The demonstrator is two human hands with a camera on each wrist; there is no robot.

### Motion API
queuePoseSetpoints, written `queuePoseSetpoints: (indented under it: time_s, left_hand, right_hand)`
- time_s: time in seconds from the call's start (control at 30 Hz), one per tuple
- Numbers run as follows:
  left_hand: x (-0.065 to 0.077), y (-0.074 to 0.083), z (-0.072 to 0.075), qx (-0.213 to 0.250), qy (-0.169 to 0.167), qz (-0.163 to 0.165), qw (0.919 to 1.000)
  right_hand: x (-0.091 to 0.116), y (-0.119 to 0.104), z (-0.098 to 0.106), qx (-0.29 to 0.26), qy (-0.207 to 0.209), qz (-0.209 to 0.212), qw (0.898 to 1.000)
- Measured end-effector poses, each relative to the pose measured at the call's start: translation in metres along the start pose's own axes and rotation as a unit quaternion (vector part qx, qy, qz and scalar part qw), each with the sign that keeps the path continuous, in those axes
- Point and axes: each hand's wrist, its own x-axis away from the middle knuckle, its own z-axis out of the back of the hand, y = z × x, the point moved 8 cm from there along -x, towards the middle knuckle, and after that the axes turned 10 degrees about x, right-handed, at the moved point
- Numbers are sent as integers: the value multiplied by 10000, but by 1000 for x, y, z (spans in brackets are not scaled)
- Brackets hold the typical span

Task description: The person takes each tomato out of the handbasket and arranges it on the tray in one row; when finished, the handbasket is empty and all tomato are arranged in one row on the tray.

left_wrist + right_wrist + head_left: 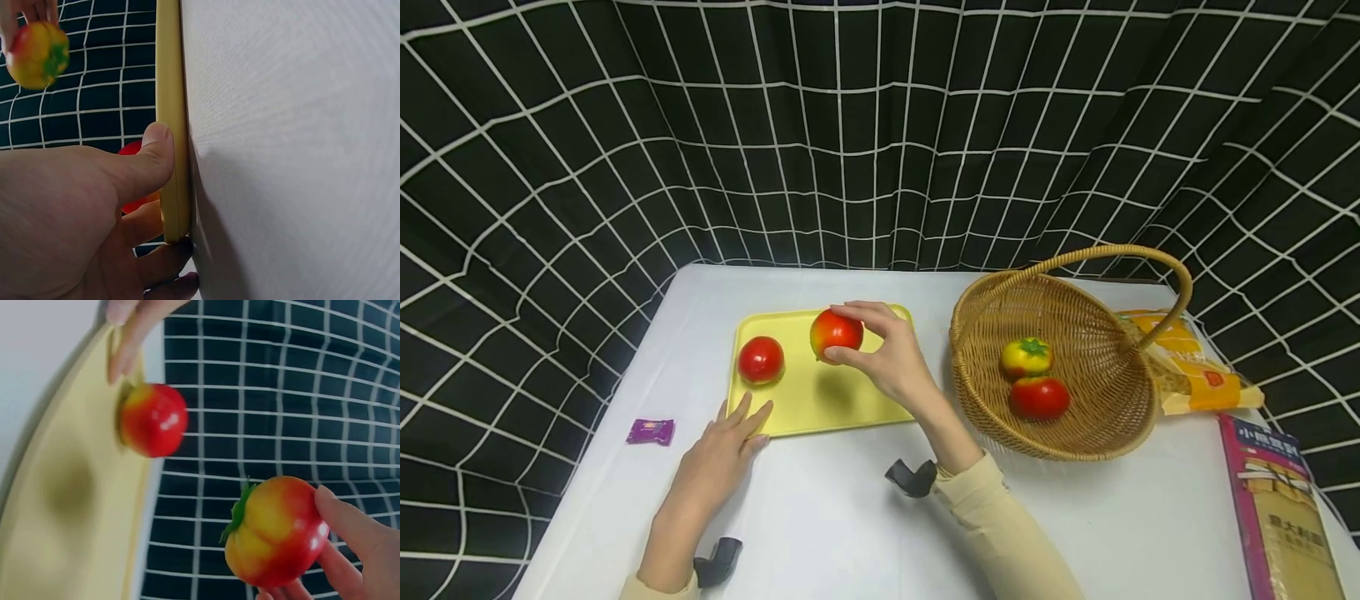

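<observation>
My right hand [891,354] holds a red-and-yellow tomato [275,531] between thumb and fingers, raised above the yellow tray [805,408]. The tomato's green leafy top points away from the palm in the right wrist view. Another red tomato [761,360] sits in the left part of the tray. At the tray's front left corner rests my left hand [718,458], fingers spread. Its thumb [156,150] touches the tray's rim in the left wrist view, and the other fingers lie about the corner.
Right of the tray stands a wicker basket [1108,358] with a tall handle, holding a yellow-green tomato [1027,357] and a red one [1040,398]. Beyond are a yellow food bag [1195,375] and a pasta pack [1285,508]. A purple-wrapped candy [651,432] lies at left.
</observation>
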Motion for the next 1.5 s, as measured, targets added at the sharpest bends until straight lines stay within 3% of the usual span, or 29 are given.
queuePoseSetpoints:
  time_s: [0.27,0.5,0.7,0.97,1.5]
  left_hand:
    - [2,1,3,-34,73,-107,9999]
    - [3,4,5,-27,168,-211,9996]
    - [1,3,4,-26,142,-201,9997]
    - [1,2,3,-45,62,-84,9999]
    - [1,3,2,-17,57,-135,9999]
  right_hand:
    - [-23,14,-40,74,-115,-217,9997]
    - [-29,23,-66,3,-409,-417,9983]
    - [-31,31,-81,273,-505,-610,9965]
    - [-32,41,-96,415,-610,-734,9946]
    - [-33,40,-102,661,-673,-613,9936]
